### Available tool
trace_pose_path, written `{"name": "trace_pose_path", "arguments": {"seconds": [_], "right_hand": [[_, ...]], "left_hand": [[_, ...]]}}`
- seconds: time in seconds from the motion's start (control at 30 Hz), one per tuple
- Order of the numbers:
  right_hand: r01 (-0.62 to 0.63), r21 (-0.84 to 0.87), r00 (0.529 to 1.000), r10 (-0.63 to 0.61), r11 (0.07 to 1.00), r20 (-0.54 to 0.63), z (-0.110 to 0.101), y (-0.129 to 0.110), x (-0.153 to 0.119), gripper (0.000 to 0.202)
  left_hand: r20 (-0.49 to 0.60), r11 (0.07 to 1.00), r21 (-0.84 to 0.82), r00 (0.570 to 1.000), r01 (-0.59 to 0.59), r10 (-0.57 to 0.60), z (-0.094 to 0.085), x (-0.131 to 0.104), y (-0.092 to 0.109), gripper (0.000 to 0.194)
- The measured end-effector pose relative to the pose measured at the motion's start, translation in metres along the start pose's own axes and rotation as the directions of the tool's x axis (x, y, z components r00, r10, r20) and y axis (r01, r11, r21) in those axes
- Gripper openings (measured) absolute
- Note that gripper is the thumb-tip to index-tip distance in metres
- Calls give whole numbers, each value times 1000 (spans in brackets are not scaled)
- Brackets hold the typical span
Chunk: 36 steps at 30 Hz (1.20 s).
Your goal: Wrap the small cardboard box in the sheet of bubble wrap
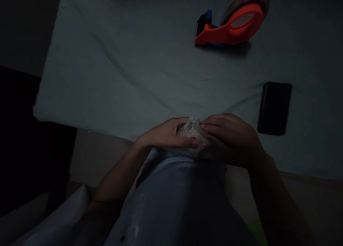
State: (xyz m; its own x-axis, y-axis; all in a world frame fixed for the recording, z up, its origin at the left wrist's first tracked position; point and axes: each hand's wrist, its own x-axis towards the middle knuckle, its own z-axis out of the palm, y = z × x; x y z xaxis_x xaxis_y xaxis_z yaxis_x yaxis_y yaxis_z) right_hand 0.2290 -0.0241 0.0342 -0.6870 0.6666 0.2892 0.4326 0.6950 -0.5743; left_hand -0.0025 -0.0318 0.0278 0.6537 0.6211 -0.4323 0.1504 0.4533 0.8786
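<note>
My left grip (pixel 166 134) is curling around a crumpled clear-plastic bundle (pixel 193 128), its thumb lying across the near side of the wrap. My right grip (pixel 233 137) is closing on the bundle from the right, the fingers bending together against the plastic; the palm side is hiding from view. Both are holding the bundle between them, at the near edge of the cloth-covered surface (pixel 150 60) and just in front of my shirt (pixel 166 196). I cannot tell whether the bundle is touching the surface or what the plastic is covering.

To the right of my right grip, just beside it, a black block (pixel 275 108) is lying flat; I cannot tell whether it is a phone or a box. Farther away, on the far right, an orange tape dispenser (pixel 241 33) with blue parts is sitting well apart from me, its cutter end pointing left. Long creases are running across the cloth toward my hold.
</note>
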Motion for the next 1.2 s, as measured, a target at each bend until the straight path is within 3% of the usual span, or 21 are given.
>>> {"name": "trace_pose_path", "arguments": {"seconds": [0.13, 0.3, 0.37, 0.43, 0.5, 0.57, 0.67, 0.8, 0.9, 0.97, 1.0, 1.1, 1.17, 1.2], "right_hand": [[-16, 44, 1000, 17, 999, -11, 7, -7, 3, 14], [-193, 143, 977, 203, 971, -63, 18, -13, 1, 14], [-298, 210, 935, 329, 931, -132, 23, -10, -1, 13], [-401, 314, 855, 475, 860, -210, 27, -3, -3, 12], [-447, 432, 771, 582, 783, -257, 30, 6, -1, 10], [-457, 527, 707, 652, 717, -273, 31, 14, 3, 9], [-406, 641, 655, 696, 651, -293, 31, 20, 13, 14], [-427, 522, 604, 662, 738, -443, 36, 18, 14, 30], [-505, 466, 641, 677, 726, -361, 43, 14, 6, 22], [-527, 487, 678, 690, 697, -253, 47, 11, 1, 21], [-528, 497, 692, 688, 688, -217, 49, 9, 0, 23], [-521, 490, 724, 666, 699, -181, 51, 3, 1, 30], [-498, 435, 745, 627, 750, -227, 51, -2, 2, 29], [-480, 396, 754, 599, 783, -271, 51, -4, 1, 26]], "left_hand": [[36, 996, 42, 996, 79, -81, 1, -1, 3, 35], [24, 988, 120, 995, 93, -97, 1, -2, 3, 36], [62, 994, 107, 997, 33, -40, 1, -3, 2, 38], [83, 992, 116, 996, -39, 29, 2, -4, 2, 45], [17, 977, 180, 993, -116, 115, 4, -2, -1, 55], [-111, 930, 304, 962, -205, 248, 5, 4, -6, 62], [-249, 824, 489, 860, -287, 447, 4, 21, -20, 70], [-329, 783, 554, 789, -284, 519, -5, 41, -37, 84], [-389, 701, 674, 695, -233, 605, -7, 39, -40, 101], [-497, 719, 674, 615, -170, 612, -2, 30, -36, 92], [-563, 760, 633, 588, -146, 581, 2, 26, -34, 78], [-633, 890, 432, 652, -148, 416, 20, 16, -29, 43], [-634, 886, 423, 635, -193, 441, 33, 15, -29, 39], [-633, 862, 455, 600, -223, 490, 38, 16, -30, 39]]}}
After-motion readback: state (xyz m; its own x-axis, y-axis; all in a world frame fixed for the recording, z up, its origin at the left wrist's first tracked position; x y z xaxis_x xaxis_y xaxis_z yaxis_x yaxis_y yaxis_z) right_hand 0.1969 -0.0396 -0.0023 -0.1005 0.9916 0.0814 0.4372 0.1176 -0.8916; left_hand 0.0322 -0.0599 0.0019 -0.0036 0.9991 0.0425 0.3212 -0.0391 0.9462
